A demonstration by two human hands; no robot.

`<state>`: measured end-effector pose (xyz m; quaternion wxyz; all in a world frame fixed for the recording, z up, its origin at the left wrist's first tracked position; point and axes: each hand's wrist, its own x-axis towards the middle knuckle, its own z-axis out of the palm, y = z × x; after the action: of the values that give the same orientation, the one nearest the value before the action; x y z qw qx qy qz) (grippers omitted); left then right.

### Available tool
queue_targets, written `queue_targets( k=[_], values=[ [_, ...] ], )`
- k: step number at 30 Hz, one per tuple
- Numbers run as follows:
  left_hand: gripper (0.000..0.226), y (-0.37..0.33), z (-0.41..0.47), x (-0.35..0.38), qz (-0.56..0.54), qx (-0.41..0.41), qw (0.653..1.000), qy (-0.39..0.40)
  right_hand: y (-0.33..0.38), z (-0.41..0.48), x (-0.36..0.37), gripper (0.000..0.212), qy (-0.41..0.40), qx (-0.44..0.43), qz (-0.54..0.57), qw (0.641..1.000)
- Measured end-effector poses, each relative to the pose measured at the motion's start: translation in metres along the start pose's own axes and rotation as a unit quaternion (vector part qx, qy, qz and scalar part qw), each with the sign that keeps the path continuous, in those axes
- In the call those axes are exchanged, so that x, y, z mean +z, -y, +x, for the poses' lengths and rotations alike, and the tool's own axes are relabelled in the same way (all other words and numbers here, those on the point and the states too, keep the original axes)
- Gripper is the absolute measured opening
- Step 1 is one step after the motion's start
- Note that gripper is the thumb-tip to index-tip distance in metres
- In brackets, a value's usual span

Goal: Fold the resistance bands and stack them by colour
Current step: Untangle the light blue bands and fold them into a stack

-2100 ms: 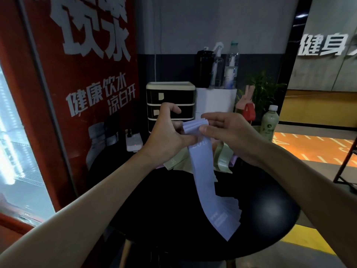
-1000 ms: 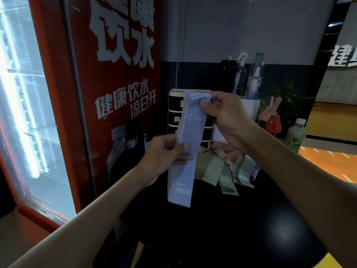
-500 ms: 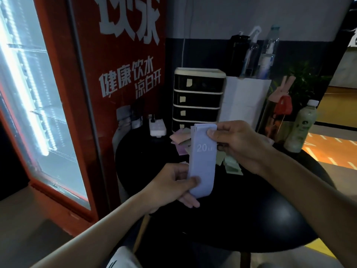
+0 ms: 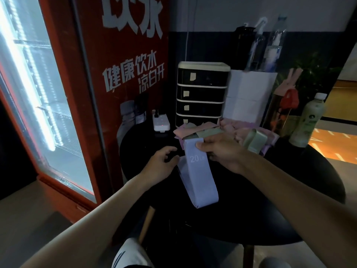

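Observation:
A lavender resistance band (image 4: 200, 176) marked "20 LB" lies folded double over the round black table (image 4: 270, 209). My right hand (image 4: 218, 151) pinches its far end between thumb and fingers. My left hand (image 4: 161, 164) hovers just left of the band with fingers loosely curled, holding nothing. Behind my hands lies a heap of loose bands: green ones (image 4: 255, 140) and pink ones (image 4: 195, 129) mixed together.
A black-and-cream drawer unit (image 4: 201, 93) and a white box (image 4: 249, 95) stand at the table's back. A white power strip (image 4: 161, 122) lies back left. A green bottle (image 4: 307, 122) stands at the right. A red drinks fridge (image 4: 58, 93) is close on the left.
The band came down from being held up in the air onto the table. My left hand let go of its lower end and moved off to the left.

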<state>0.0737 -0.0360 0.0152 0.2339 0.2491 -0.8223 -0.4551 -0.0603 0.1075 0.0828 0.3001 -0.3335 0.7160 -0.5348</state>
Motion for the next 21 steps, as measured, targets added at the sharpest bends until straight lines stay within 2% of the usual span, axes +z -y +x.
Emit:
queue_targets(
  k=[3, 6, 11, 15, 18, 21],
  values=[
    [0.031, 0.014, 0.012, 0.007, -0.002, 0.022, 1.000, 0.017, -0.007, 0.013, 0.006, 0.017, -0.004, 0.015, -0.009, 1.000],
    [0.030, 0.015, 0.017, 0.009, -0.050, 0.016, 0.998, 0.020, -0.012, 0.022, 0.012, 0.026, -0.019, 0.027, -0.010, 0.999],
    [0.025, 0.017, 0.019, 0.010, -0.066, 0.037, 0.997, 0.006, -0.024, 0.031, 0.022, 0.024, -0.026, 0.047, 0.000, 0.999],
    [0.026, 0.010, 0.022, 0.006, -0.134, -0.032, 0.991, 0.002, -0.031, 0.034, 0.027, 0.025, -0.021, 0.055, 0.010, 0.998],
    [0.019, 0.006, 0.022, 0.005, -0.139, -0.018, 0.990, 0.030, -0.034, 0.033, 0.032, 0.021, -0.023, 0.039, 0.011, 0.999],
    [0.042, 0.012, 0.026, 0.007, -0.074, 0.026, 0.994, 0.079, -0.034, 0.031, 0.035, 0.016, -0.028, 0.026, -0.004, 0.999]
  ],
)
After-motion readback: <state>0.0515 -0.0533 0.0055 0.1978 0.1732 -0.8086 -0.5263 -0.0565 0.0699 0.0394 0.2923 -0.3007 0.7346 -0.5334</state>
